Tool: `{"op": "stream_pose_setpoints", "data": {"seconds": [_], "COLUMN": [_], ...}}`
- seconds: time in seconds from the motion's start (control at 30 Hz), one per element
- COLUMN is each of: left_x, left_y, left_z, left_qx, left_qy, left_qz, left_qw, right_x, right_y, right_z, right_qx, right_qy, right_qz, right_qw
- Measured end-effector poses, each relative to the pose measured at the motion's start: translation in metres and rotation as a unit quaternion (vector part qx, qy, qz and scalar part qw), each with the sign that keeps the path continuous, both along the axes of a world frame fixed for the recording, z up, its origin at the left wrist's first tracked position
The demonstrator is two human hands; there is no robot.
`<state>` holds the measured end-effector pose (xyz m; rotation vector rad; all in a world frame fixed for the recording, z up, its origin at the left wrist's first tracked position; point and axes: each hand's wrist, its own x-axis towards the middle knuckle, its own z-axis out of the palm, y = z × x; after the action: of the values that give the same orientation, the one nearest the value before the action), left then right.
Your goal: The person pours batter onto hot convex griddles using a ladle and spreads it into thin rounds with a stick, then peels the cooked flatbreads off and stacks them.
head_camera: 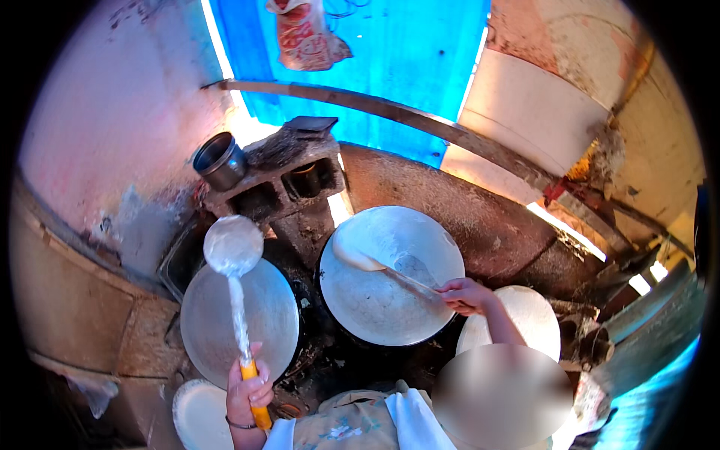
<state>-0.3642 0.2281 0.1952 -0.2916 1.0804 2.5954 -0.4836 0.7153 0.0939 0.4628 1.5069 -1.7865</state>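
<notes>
My left hand [250, 388] is closed around the yellow handle of a metal ladle [233, 246], its bowl raised over the far edge of a round pale pan [239, 320] at the left. In my right hand [466, 296] is the slim handle of a spatula-like utensil [405, 279]. That handle slants down from the far left part of a larger round pan [388, 320]. Whitish, wet-looking material [354, 253] lies around the utensil's far end, whose exact shape is hidden. The larger pan has a pale, mottled inside.
Behind the pans, a metal pot [219, 160] stands on a sooty concrete block [267, 197]. Pale round dishes lie at lower left [202, 416] and right [523, 315]. A blurred oval covers the lower right. A plastic bag [309, 39] hangs before blue sheeting [394, 67].
</notes>
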Motion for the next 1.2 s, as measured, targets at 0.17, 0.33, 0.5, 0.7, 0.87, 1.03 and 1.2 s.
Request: {"op": "stream_pose_setpoints", "data": {"seconds": [0.17, 0.33, 0.5, 0.7, 0.87, 1.03, 1.2], "left_x": [-0.015, -0.016, -0.005, -0.014, 0.006, -0.014, 0.023], "left_y": [0.013, 0.019, 0.008, 0.019, 0.01, 0.025, 0.009], "left_z": [0.005, -0.005, -0.005, -0.008, -0.006, -0.004, -0.006], "left_qx": [-0.051, 0.04, 0.034, 0.104, 0.066, 0.072, 0.053], "left_qy": [-0.021, 0.002, 0.012, 0.012, 0.022, 0.02, 0.008], "left_qz": [0.007, -0.033, -0.032, -0.039, -0.038, -0.062, -0.043], "left_qw": [0.998, 0.999, 0.999, 0.994, 0.997, 0.995, 0.998], "right_x": [-0.034, -0.012, -0.029, -0.013, -0.026, -0.059, -0.019], "right_y": [0.01, -0.024, 0.024, -0.016, 0.025, -0.023, 0.026], "right_z": [0.002, -0.002, 0.002, -0.009, -0.022, -0.006, -0.004], "right_qx": [0.206, 0.076, 0.115, 0.093, 0.081, 0.137, 0.049], "right_qy": [0.116, 0.046, 0.125, 0.047, 0.102, 0.093, 0.041], "right_qz": [-0.099, 0.025, 0.067, 0.061, 0.093, 0.053, 0.177], "right_qw": [0.967, 0.996, 0.983, 0.993, 0.987, 0.985, 0.982]}}
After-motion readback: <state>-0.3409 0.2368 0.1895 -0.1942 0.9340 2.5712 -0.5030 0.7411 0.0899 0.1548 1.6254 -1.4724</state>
